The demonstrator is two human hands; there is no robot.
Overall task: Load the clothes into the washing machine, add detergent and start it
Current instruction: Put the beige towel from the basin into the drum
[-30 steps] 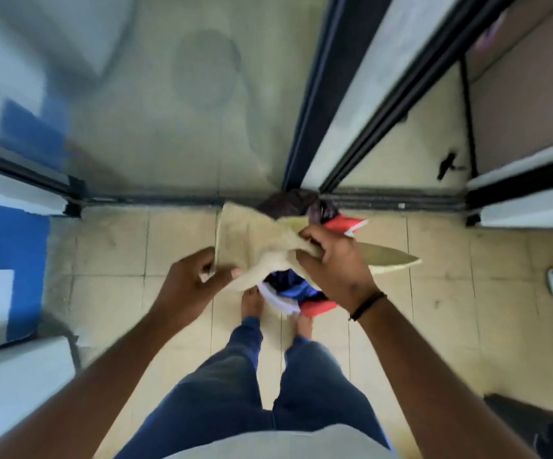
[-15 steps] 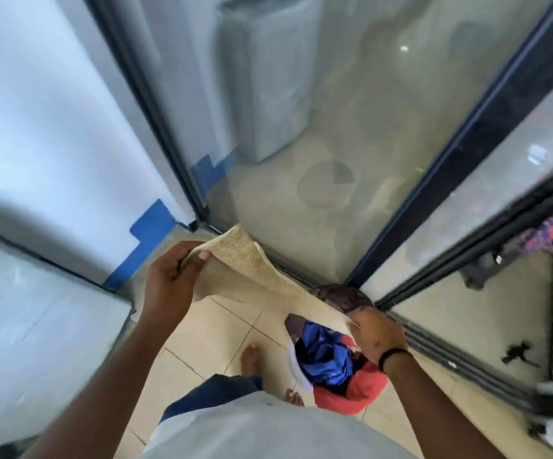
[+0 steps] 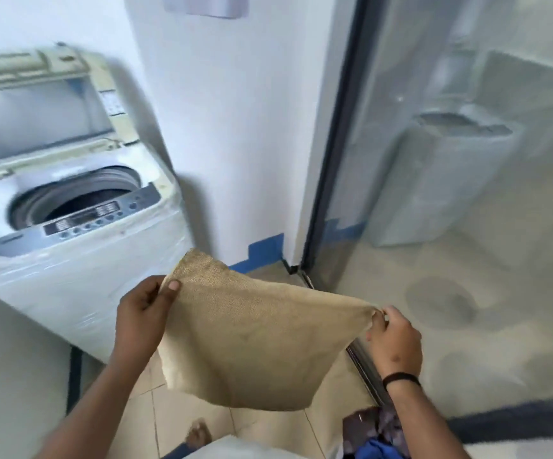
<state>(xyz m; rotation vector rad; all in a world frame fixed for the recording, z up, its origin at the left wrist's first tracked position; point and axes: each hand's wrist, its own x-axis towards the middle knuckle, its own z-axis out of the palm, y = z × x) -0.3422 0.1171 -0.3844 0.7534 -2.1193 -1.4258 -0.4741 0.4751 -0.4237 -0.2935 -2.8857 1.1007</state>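
We hold the cloth [image 3: 252,339] spread at centre frame, our left hand [image 3: 142,313] pinching its upper-left corner, our right hand [image 3: 394,339] pinching the right corner. The washer [image 3: 80,226] stands at upper left, lid [image 3: 37,104] up, drum [image 3: 76,200] open. To load well, we should gather the cloth a little so it clears the drum rim and control panel [image 3: 99,217]. Open floor lies between us and the washer; the wall corner and glass door [image 3: 467,193] hem the right. More clothes [image 3: 374,435] lie at bottom right.
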